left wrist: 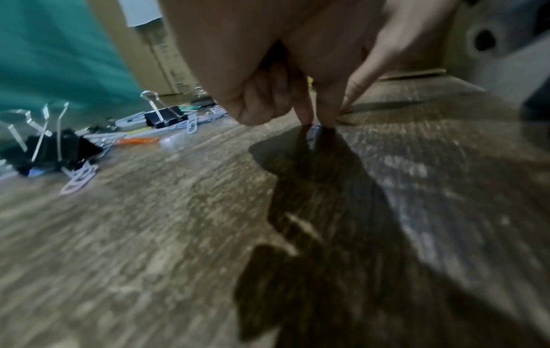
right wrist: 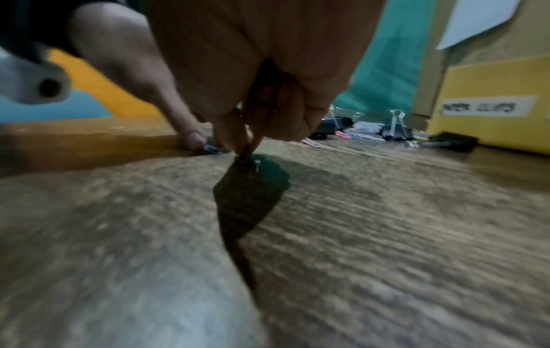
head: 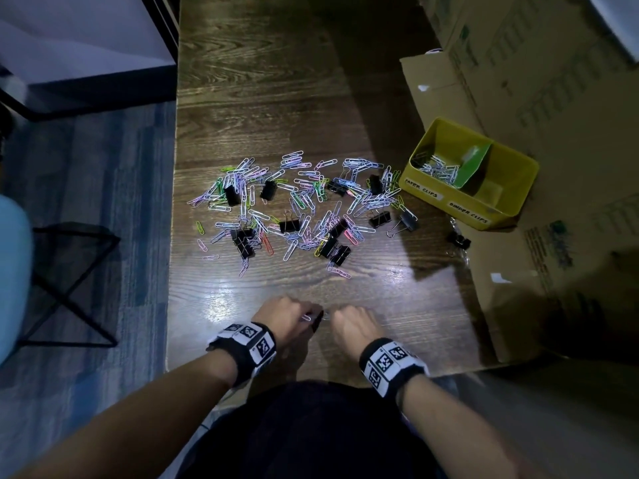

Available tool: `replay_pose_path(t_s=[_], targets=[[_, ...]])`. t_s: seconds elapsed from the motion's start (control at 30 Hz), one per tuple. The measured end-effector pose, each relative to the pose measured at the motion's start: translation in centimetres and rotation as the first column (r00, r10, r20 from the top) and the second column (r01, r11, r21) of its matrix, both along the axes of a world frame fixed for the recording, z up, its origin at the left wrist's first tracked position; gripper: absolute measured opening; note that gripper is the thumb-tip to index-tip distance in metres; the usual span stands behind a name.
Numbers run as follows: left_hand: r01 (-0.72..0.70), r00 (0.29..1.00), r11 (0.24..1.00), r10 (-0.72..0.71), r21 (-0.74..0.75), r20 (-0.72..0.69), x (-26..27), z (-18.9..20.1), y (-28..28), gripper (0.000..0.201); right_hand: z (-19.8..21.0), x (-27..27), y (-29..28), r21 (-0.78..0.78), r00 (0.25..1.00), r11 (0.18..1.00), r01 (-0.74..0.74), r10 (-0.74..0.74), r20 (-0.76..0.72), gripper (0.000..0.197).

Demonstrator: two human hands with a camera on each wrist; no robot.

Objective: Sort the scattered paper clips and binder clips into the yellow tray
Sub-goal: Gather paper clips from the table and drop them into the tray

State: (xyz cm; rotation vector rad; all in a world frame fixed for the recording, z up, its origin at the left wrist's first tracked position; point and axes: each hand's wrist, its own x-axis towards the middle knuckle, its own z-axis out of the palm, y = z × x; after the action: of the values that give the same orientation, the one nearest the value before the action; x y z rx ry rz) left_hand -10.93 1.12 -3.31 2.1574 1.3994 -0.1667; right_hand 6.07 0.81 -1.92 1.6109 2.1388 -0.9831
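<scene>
Dozens of pastel paper clips (head: 301,198) strewn across the middle of a dark wooden table (head: 259,81), with black binder clips (head: 288,225) mixed in among them. At far left, off the table, a black wire stool (head: 69,271) on blue carpet.

Near the front edge, well apart from the scatter, two bare hands almost touching. Left hand (head: 294,316) curled, two fingertips (left wrist: 305,117) pressed down onto the wood and pinching a single blue paper clip (right wrist: 213,149) lying flat there. Right hand (head: 349,323) just beside it, thumb and forefinger (right wrist: 238,139) pinched together at the tabletop; impossible to tell whether anything is caught between them.

At right, a yellow tray (head: 446,202) resting partly on flattened cardboard (head: 518,288), split by a green divider (head: 473,164). Handwritten labels on the front wall: paper clips on the left, binder clips on the right. Left compartment already holding a small heap of clips; right compartment apparently bare.

Likely trouble from here: a thin clip flat on slick wood, hard to lift, prone to skidding from under the fingertips and off the nearby front edge. Also a long carry to the tray, with a chance of a drop, or of a clip landing on the wrong side of the low divider.
</scene>
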Motion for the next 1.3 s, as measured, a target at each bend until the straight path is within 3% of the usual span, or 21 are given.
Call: replay_pose_path(t_s=[0.17,0.23,0.3,0.4,0.47,0.53,0.57,0.63,0.7,0.83,0.97,1.03,1.17,1.23,1.3], targets=[[0.104,0.984,0.995,-0.105,-0.011,-0.146,0.9,0.1,-0.3,0.027,-0.2,1.2,1.8,-0.003,0.993,0.995,0.096,-0.096,-0.067,0.025],[0.111,0.970,0.993,-0.116,-0.036,-0.214,1.6,0.4,-0.2,0.027,-0.2,2.2,2.3,-0.081,0.967,0.978,0.190,-0.201,-0.158,0.029],[0.014,0.980,0.995,-0.033,-0.097,-0.197,2.0,0.7,0.3,0.024,0.0,3.6,3.1,-0.256,0.881,0.923,0.289,-0.361,-0.305,0.025],[-0.285,0.955,0.914,0.298,-0.288,0.000,2.7,0.9,2.3,0.014,1.1,6.6,5.2,-0.367,0.677,0.798,0.479,-0.601,-0.424,0.019],[-0.434,0.799,0.723,0.584,-0.538,0.140,3.8,1.3,4.7,0.018,2.6,8.6,7.2,-0.447,0.484,0.678,0.584,-0.732,-0.479,0.020],[-0.415,0.573,0.473,0.799,-0.777,0.181,5.7,2.6,7.7,0.022,4.8,10.5,9.9,-0.471,0.342,0.602,0.644,-0.778,-0.527,0.023],[-0.367,0.494,0.409,0.847,-0.835,0.198,6.8,3.6,9.4,0.021,6.0,11.3,11.4,-0.471,0.286,0.580,0.665,-0.780,-0.557,0.025],[-0.281,0.397,0.369,0.885,-0.886,0.243,9.3,5.6,12.7,0.019,7.7,12.7,14.6,-0.472,0.179,0.535,0.701,-0.772,-0.609,0.025],[-0.209,0.321,0.379,0.897,-0.901,0.303,12.3,7.6,16.3,0.021,8.4,13.6,17.9,-0.469,0.099,0.479,0.742,-0.770,-0.630,0.019],[-0.250,0.227,0.430,0.897,-0.868,0.379,18.7,10.1,23.1,0.024,8.7,14.8,23.5,-0.336,0.164,0.476,0.813,-0.740,-0.652,0.027],[-0.436,0.177,0.436,0.899,-0.787,0.400,23.2,9.7,27.8,0.018,7.8,16.2,26.9,-0.174,0.392,0.549,0.818,-0.752,-0.529,0.034],[-0.486,0.264,0.469,0.883,-0.737,0.388,24.1,8.1,29.7,0.013,7.1,16.8,27.7,-0.090,0.506,0.595,0.799,-0.745,-0.435,0.036],[-0.521,0.506,0.585,0.798,-0.622,0.327,24.2,6.9,30.5,0.035,6.0,17.1,28.4,-0.091,0.576,0.647,0.757,-0.727,-0.375,0.036],[-0.478,0.526,0.606,0.777,-0.636,0.345,23.5,7.3,29.9,0.035,5.9,16.9,28.3,-0.109,0.562,0.645,0.756,-0.725,-0.399,0.027],[-0.428,0.456,0.579,0.801,-0.694,0.387,22.2,7.4,29.1,0.042,5.9,16.8,28.1,-0.116,0.559,0.652,0.749,-0.717,-0.416,0.022]])
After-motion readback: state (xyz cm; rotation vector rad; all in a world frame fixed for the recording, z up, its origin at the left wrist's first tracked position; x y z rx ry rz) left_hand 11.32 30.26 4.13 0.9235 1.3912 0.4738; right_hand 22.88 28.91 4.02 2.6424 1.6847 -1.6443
